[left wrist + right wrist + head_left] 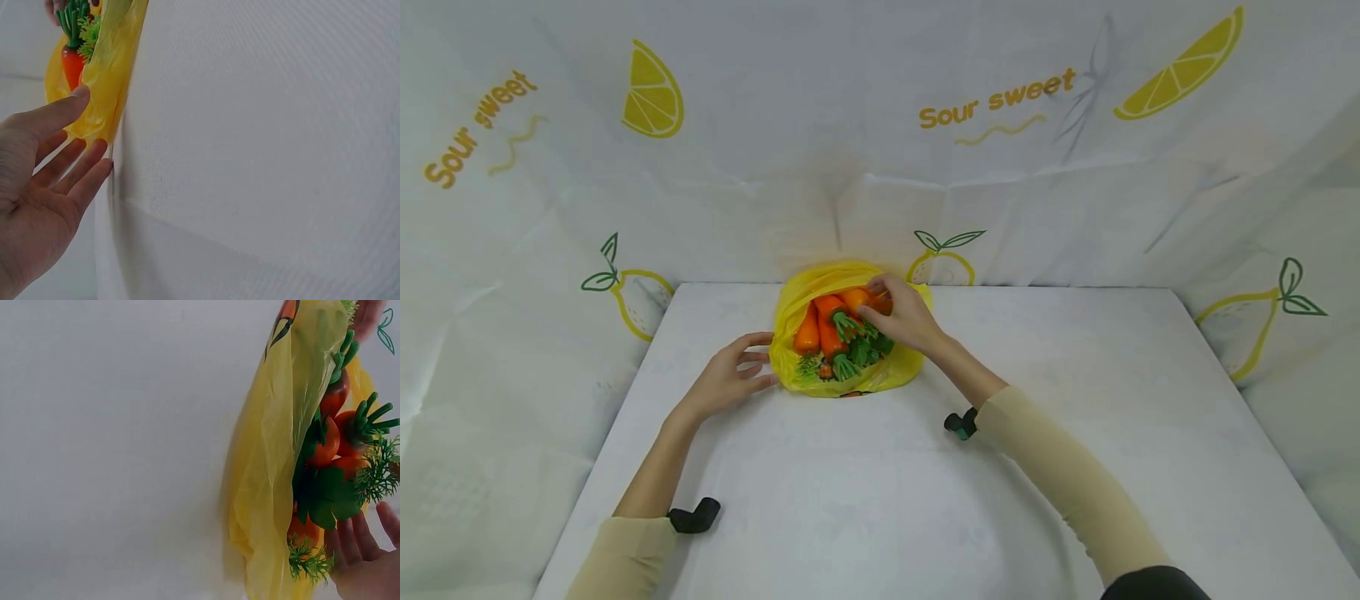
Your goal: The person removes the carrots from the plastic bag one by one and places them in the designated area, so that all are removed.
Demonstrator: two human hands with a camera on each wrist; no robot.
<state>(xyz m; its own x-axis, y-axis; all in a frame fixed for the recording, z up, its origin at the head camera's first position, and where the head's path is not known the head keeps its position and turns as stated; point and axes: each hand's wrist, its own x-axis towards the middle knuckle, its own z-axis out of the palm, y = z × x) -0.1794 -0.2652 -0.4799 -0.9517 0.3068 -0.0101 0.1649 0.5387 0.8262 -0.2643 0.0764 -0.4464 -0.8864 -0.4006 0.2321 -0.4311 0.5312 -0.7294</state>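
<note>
A yellow plastic bag [786,367] lies at the back of the table, its mouth facing me. Inside are several orange carrots [807,333] with green tops, dark green leaves [868,348] and, in the right wrist view, a round tomato-like piece [325,444]. My right hand [908,317] reaches in at the bag's right side, thumb and fingers spread over an orange piece [880,302]. The right wrist view has those fingers [353,540] right at the vegetables, with a gap beside the thumb. My left hand [730,379] has loosely extended fingers, their tips at the bag's left side.
The white table [850,500] stretches in front of the bag and to both sides. A white cloth [775,125] printed with lemons hangs right behind the table. Black straps with small black parts [695,517] sit on both forearms.
</note>
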